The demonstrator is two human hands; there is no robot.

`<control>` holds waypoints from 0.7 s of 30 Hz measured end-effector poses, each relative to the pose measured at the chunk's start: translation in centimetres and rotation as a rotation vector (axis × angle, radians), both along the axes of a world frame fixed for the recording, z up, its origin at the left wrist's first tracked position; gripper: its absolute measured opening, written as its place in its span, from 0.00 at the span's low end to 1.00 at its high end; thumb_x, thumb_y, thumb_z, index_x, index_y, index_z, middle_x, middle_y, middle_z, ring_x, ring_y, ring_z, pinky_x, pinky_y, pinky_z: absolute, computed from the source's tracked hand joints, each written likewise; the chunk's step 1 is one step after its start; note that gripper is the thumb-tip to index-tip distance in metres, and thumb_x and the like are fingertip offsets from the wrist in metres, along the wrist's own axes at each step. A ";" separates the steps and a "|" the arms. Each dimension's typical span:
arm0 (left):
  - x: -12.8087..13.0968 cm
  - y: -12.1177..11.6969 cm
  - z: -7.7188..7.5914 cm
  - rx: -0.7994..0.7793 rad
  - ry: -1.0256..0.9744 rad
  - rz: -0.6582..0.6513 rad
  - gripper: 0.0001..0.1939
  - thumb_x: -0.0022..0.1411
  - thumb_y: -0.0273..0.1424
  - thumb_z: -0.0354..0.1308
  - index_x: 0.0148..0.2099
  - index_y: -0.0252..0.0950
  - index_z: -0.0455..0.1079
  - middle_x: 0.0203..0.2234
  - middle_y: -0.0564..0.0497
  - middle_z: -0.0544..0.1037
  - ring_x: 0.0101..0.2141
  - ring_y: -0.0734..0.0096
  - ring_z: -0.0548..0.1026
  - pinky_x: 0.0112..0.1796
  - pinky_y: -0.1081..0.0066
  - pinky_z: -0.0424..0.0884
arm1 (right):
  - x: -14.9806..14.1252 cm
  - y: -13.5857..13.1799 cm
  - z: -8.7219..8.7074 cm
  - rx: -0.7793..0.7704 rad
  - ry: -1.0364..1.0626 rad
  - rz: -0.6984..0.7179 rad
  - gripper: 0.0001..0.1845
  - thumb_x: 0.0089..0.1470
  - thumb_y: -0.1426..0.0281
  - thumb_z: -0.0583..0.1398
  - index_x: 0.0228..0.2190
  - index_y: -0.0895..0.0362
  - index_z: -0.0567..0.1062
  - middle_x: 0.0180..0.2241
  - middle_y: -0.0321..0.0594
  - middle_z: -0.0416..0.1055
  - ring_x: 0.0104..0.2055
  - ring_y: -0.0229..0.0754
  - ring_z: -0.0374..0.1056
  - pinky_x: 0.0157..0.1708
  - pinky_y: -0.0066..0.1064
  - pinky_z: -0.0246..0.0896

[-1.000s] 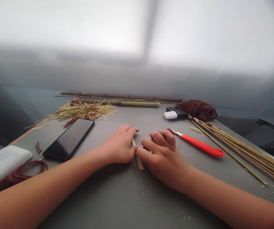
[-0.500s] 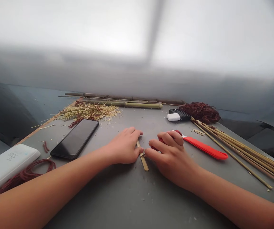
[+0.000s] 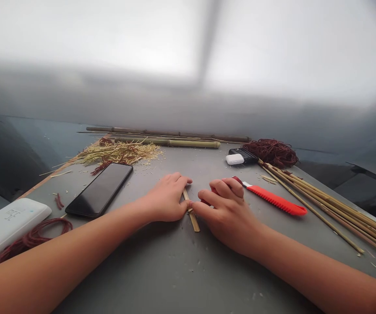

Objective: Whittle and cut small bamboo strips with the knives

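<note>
A narrow bamboo strip (image 3: 193,221) lies on the grey table, pointing toward me. My left hand (image 3: 170,198) is closed over its far part, fingers and thumb pressing it down. My right hand (image 3: 225,209) is curled round a dark red object (image 3: 204,202), mostly hidden by the fingers, so its kind cannot be made out. The right thumb and forefinger side meets the strip close to my left thumb. Just right of that hand lies a red utility knife (image 3: 277,200) with some of its blade showing.
Left are a phone (image 3: 101,189), a white device with a digital display (image 3: 14,222) and brown cord (image 3: 40,235). Shavings (image 3: 119,152) and bamboo poles (image 3: 194,143) lie at the back. Right are a white case (image 3: 235,159), a cord bundle (image 3: 272,151) and bamboo sticks (image 3: 331,200).
The whole view has shifted slightly, so everything sits a little further left. My right hand has moved slightly nearer my left thumb along the strip; both hands keep their hold.
</note>
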State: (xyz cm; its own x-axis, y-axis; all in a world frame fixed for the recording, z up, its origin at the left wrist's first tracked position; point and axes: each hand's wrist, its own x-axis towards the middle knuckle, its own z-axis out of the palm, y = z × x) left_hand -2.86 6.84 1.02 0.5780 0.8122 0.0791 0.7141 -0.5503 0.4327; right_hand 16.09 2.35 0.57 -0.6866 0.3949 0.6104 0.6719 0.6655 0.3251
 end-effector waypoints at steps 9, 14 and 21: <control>0.0 -0.1 0.0 -0.005 -0.015 0.012 0.21 0.62 0.36 0.54 0.57 0.37 0.64 0.53 0.41 0.70 0.56 0.49 0.66 0.56 0.53 0.66 | 0.4 0.0 0.2 -0.032 -0.004 -0.015 0.15 0.54 0.85 0.54 0.25 0.54 0.72 0.23 0.37 0.65 0.36 0.44 0.52 0.42 0.38 0.43; 0.0 0.1 0.0 0.024 -0.007 0.009 0.20 0.60 0.32 0.54 0.55 0.37 0.65 0.52 0.41 0.71 0.55 0.51 0.67 0.55 0.55 0.67 | -0.8 0.0 0.0 0.018 0.008 0.007 0.14 0.51 0.85 0.55 0.25 0.55 0.72 0.23 0.37 0.64 0.36 0.45 0.52 0.44 0.38 0.44; -0.2 0.0 0.1 -0.018 -0.019 -0.003 0.21 0.62 0.38 0.54 0.56 0.37 0.64 0.53 0.40 0.70 0.56 0.50 0.67 0.56 0.53 0.66 | 0.5 -0.1 0.4 -0.032 -0.016 -0.007 0.15 0.54 0.85 0.54 0.26 0.54 0.72 0.23 0.37 0.65 0.35 0.44 0.52 0.43 0.38 0.43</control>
